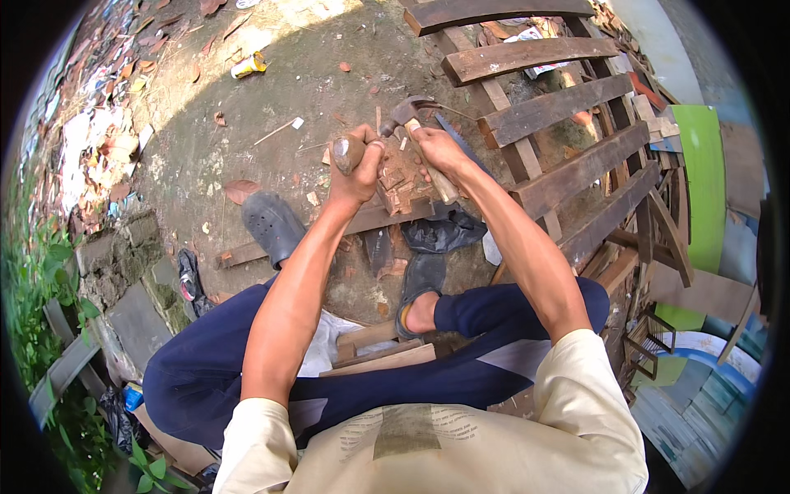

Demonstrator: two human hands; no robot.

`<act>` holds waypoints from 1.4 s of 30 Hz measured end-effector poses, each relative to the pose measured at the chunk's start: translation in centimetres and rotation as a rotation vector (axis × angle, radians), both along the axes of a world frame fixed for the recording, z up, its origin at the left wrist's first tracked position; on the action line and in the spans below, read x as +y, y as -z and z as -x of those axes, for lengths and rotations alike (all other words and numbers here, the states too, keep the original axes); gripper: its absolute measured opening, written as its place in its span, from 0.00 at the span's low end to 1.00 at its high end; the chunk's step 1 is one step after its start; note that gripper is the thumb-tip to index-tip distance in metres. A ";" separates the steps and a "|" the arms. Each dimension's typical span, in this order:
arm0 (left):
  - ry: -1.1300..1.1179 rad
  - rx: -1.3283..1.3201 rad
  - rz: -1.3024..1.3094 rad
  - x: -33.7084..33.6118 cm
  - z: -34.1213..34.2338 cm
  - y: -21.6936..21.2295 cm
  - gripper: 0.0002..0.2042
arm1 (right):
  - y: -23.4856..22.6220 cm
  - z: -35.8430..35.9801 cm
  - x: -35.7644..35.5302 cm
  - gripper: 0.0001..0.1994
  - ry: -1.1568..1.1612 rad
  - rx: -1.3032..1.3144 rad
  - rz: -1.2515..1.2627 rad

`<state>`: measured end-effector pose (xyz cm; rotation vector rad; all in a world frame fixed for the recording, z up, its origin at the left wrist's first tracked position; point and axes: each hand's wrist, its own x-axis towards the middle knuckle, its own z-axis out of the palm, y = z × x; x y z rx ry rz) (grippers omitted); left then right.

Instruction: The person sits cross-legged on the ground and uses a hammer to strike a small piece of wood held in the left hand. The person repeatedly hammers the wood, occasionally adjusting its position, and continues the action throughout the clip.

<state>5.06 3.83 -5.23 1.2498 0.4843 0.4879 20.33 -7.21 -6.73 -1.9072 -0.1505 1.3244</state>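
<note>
My right hand (442, 151) grips the wooden handle of a claw hammer (409, 110). The hammer's dark metal head is up at the far end, beside my left hand. My left hand (360, 165) is closed round a thick wooden tool handle (348, 154) with a rounded, worn end; the tool's working end is hidden. Between and below the hands lies a reddish-brown wood block (398, 185) with a chipped surface and loose bits on it. Behind my right wrist shows a bluish saw-like blade (462, 145).
A frame of dark wooden slats (568, 111) stands along the right. A plank (239, 256) lies crosswise on the ground, beside a grey clog (274, 227). Crumpled black plastic (444, 230) is near my foot. A yellow can (248, 65) lies farther off among leaves. Broken blocks (123, 247) edge the left.
</note>
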 end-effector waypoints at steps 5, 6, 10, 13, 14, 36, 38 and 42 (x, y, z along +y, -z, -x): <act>-0.008 -0.022 0.000 0.1 1.0 0.4 0.11 | 0.7 1.3 -2.5 0.26 -0.589 0.121 0.263; 0.003 -0.013 -0.026 -0.1 1.2 0.6 0.11 | 1.0 1.4 -2.4 0.28 -0.650 0.062 0.362; -0.052 -0.097 0.068 -0.3 2.1 -0.4 0.11 | 2.1 -1.3 -4.1 0.26 -0.276 0.164 0.133; -0.034 -0.079 -0.028 -0.2 2.8 -0.2 0.11 | 1.4 -0.7 -3.6 0.25 -0.091 0.031 0.075; -0.018 -0.091 -0.052 -0.2 2.6 -0.1 0.10 | 1.8 -0.5 -3.9 0.25 -0.066 0.006 0.052; -0.541 -0.106 0.125 -1.4 1.6 1.2 0.10 | -9.2 2.3 -8.6 0.24 -0.163 -0.154 0.169; -0.396 -0.072 0.079 -1.3 1.6 0.2 0.09 | -9.6 2.3 -8.4 0.24 -0.199 -0.211 0.199; -0.223 -0.063 0.044 -1.1 1.5 1.5 0.10 | -8.2 2.3 -6.9 0.24 -0.215 -0.219 0.152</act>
